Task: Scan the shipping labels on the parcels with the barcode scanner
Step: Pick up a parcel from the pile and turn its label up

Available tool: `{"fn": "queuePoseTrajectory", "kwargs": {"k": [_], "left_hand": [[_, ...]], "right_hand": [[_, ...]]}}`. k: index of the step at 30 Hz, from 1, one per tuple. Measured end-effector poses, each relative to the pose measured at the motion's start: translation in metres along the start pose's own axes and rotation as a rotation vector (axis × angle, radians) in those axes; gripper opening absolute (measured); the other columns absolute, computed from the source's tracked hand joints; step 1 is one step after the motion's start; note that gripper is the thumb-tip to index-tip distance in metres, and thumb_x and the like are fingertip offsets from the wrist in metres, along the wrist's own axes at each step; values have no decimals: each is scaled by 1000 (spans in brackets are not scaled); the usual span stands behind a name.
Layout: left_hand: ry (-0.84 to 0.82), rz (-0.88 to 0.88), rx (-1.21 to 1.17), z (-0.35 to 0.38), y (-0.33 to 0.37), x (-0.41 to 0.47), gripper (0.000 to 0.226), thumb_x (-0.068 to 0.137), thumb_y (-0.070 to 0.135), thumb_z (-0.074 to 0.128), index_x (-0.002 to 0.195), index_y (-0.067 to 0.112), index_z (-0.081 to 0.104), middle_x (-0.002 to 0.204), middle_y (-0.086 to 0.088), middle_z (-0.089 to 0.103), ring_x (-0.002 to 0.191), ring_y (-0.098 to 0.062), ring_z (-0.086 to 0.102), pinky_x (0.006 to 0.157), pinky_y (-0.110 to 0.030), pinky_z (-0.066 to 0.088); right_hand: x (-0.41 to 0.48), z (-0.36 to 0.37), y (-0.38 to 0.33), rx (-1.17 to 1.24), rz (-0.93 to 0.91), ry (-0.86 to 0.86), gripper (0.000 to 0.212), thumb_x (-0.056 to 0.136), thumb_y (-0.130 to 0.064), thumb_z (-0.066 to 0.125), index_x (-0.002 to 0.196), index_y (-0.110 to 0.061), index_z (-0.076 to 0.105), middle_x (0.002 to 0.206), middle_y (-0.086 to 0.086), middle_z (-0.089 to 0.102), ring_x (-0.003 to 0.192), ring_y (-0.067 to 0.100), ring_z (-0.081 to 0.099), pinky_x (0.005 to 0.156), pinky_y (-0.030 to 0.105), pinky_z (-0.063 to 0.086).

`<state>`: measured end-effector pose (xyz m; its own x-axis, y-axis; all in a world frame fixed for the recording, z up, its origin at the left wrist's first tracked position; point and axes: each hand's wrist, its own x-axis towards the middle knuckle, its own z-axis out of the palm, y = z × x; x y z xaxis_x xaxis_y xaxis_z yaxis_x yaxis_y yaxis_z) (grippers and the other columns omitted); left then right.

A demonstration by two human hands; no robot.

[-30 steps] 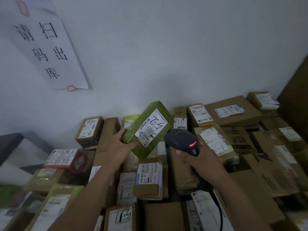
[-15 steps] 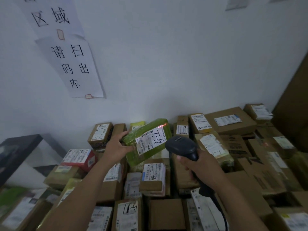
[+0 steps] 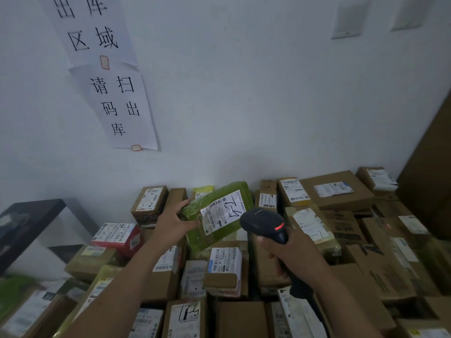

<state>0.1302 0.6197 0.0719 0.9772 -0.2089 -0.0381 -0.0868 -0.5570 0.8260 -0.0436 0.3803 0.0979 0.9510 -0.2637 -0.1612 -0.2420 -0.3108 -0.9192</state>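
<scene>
Green parcel [image 3: 220,194]: left hand [image 3: 172,222] grips its left edge; right hand [image 3: 292,252] curls round barcode scanner [image 3: 263,223], aimed at label [image 3: 223,212]. Piled parcels [image 3: 336,189] likely remain.

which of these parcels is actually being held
The green parcel, gripped at its left edge by the left hand, its label facing the scanner in the right hand. The rest lie in the pile.
</scene>
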Motion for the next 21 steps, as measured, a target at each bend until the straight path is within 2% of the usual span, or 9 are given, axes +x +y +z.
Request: {"fn": "queuePoseTrajectory", "kwargs": {"k": [3, 6, 9, 10, 13, 17, 20, 21], "left_hand": [[-2, 9, -34, 10, 6, 0, 70, 80, 19, 80, 143, 22, 49, 104, 19, 56, 80, 10, 53, 60, -9, 43], [-13, -12, -67, 29, 14, 3, 67, 81, 28, 80, 141, 26, 50, 115, 7, 64, 93, -8, 65, 68, -19, 52], [-24, -63, -207, 62, 17, 15, 61, 82, 27, 79, 137, 24, 52, 124, -4, 63, 105, -20, 64, 87, -38, 58], [-35, -82, -251, 75, 19, 18, 60, 83, 27, 78, 137, 24, 52, 125, -5, 63, 105, -21, 64, 88, -41, 58], [-65, -150, -355, 118, 23, 32, 58, 86, 28, 74, 139, 21, 51, 122, -3, 61, 99, -20, 64, 80, -37, 60], [-137, -236, -562, 171, 30, 42, 54, 90, 29, 70, 138, 12, 52, 118, -5, 63, 99, -21, 65, 81, -38, 61], [-196, -245, -593, 201, 27, 50, 51, 92, 33, 66, 136, 11, 54, 118, -3, 64, 95, -14, 65, 66, -22, 59], [-211, -218, -547, 208, 24, 53, 48, 93, 35, 65, 135, 13, 56, 118, -2, 65, 96, -11, 66, 66, -19, 57]], "right_hand": [[9, -6, -5, 12, -12, 63, 31, 88, -34, 68, 76, -6, 61, 47, 2, 58, 38, 14, 53, 41, 20, 45], [26, -20, -9, 117, 3, 162, 38, 87, -36, 67, 73, -2, 63, 44, 2, 57, 39, 16, 54, 43, 25, 47], [47, -37, -13, 226, 17, 269, 40, 88, -37, 67, 77, 2, 62, 50, 5, 60, 42, 18, 54, 46, 28, 47], [55, -44, -15, 253, 12, 305, 38, 88, -36, 67, 79, 0, 62, 53, 6, 61, 43, 18, 54, 46, 29, 47], [81, -66, -20, 374, -20, 406, 35, 88, -35, 68, 82, -2, 61, 63, 10, 61, 40, 15, 51, 42, 27, 46], [109, -85, -13, 409, -25, 483, 34, 89, -36, 67, 72, -8, 58, 58, 6, 59, 42, 18, 51, 43, 27, 46], [124, -80, 5, 394, 14, 449, 34, 89, -36, 66, 75, -7, 58, 59, 6, 60, 41, 17, 50, 43, 27, 45], [129, -75, 11, 387, 34, 430, 33, 90, -35, 66, 77, -6, 59, 61, 8, 61, 41, 18, 51, 44, 28, 45]]}}
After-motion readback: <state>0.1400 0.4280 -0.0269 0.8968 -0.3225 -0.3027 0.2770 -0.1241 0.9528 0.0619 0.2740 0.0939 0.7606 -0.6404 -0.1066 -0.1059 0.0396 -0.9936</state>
